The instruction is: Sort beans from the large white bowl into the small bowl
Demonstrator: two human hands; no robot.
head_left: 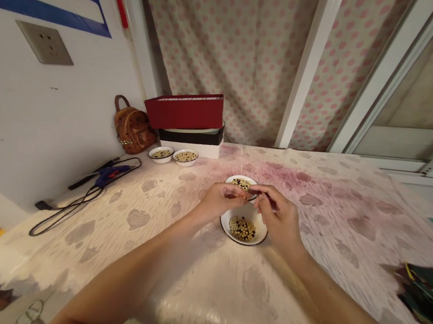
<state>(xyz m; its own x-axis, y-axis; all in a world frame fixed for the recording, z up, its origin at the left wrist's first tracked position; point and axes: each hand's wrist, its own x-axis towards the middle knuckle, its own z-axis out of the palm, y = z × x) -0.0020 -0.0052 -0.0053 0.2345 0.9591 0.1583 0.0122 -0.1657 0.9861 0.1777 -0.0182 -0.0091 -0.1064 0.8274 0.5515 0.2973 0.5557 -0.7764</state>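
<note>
Beans [242, 228] risked scattering if the near bowl [261, 235] got knocked — left hand [217, 199] and right hand [279, 218] curled close above, gripping what, I couldn't tell.

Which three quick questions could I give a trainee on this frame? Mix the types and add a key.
1. Count: how many white bowls holding pale and dark bean-like pieces are on the patterned tablecloth?
2. True or false: in the picture, the brown backpack is to the left of the red-lidded box.
3. Multiple choice: where are the left hand and right hand?
A. On the black cord
B. Close together at the two nearest bowls
C. On the backpack

Key:
1. Four: two by the hands, two in front of the box.
2. True.
3. B.
</note>
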